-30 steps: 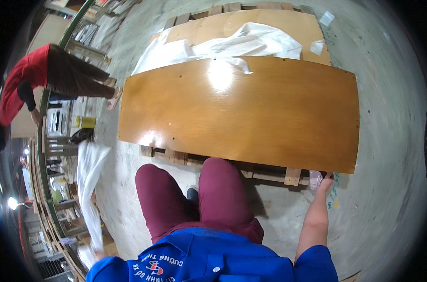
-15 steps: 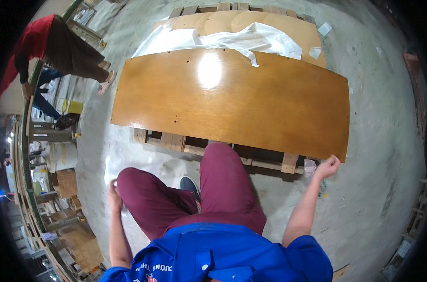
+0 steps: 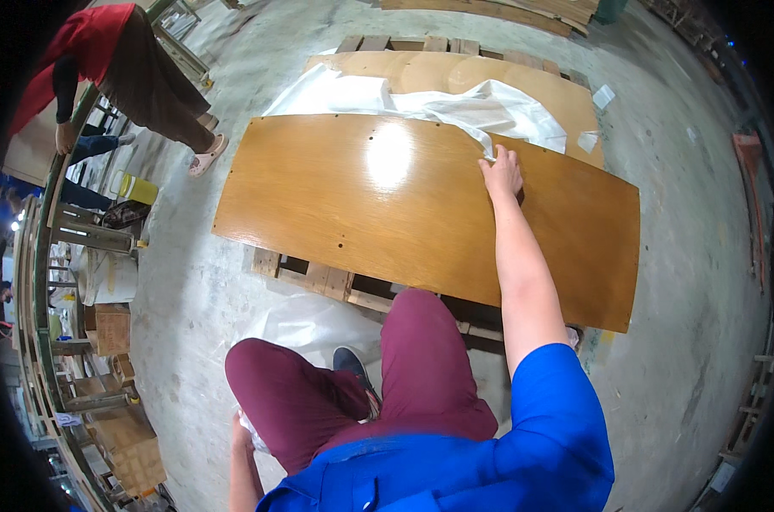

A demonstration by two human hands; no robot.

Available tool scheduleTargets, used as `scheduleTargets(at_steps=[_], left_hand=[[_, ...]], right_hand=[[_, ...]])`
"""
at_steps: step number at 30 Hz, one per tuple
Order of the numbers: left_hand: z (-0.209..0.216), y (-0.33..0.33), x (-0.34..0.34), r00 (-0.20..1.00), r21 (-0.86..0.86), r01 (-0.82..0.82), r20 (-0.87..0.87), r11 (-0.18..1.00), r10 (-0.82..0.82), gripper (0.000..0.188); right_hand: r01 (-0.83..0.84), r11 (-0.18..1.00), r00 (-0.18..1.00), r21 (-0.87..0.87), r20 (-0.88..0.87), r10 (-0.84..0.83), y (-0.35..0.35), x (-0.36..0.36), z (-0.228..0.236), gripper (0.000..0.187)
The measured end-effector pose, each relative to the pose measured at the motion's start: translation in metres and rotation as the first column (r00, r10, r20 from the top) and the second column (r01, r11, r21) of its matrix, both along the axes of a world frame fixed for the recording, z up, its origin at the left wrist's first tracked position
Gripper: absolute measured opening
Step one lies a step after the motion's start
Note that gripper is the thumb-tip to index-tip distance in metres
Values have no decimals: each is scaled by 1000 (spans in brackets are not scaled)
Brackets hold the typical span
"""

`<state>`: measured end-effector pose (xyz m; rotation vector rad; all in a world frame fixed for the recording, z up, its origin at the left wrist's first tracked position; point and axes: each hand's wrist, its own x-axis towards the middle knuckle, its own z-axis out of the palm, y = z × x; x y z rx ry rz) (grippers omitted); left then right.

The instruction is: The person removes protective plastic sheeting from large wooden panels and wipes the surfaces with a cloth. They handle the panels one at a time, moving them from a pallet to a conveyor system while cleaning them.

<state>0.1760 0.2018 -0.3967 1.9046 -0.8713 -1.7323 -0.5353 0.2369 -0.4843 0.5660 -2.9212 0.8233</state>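
Observation:
A glossy brown wooden panel [image 3: 336, 192] with small holes along its edges lies flat in front of me. My right hand [image 3: 503, 175] reaches over its far half, with thumb and bent fingers closed on the hanging corner of a white sheet [image 3: 523, 115]. That sheet lies crumpled along the panel's far edge, over a paler board [image 3: 412, 68]. Low beside my left knee is my left hand [image 3: 241, 437]. Its fingers are mostly hidden by the leg, and something whitish shows next to them.
A wooden pallet [image 3: 317, 280] supports the panel. Clear plastic film [image 3: 318, 320] lies on the floor near my shoe [image 3: 350, 363]. To the left, a person in red [image 3: 139, 72] stands by a long rack [image 3: 58, 282] with cardboard boxes [image 3: 112, 330] and a yellow container [image 3: 137, 189].
My right hand has moved from the panel's near right corner up and left to the white sheet's corner. My left hand has dropped lower beside the knee. The view has shifted slightly.

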Motion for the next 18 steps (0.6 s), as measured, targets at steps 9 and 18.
scheduleTargets(at_steps=[9, 18], left_hand=[[-1, 33, 10, 983, -72, -111, 137, 991, 120, 39], [-1, 19, -8, 987, -55, 127, 108, 990, -120, 38]], right_hand=[[192, 926, 979, -325, -4, -205, 64, -55, -29, 19], [-155, 938, 987, -310, -87, 134, 36, -30, -24, 10]])
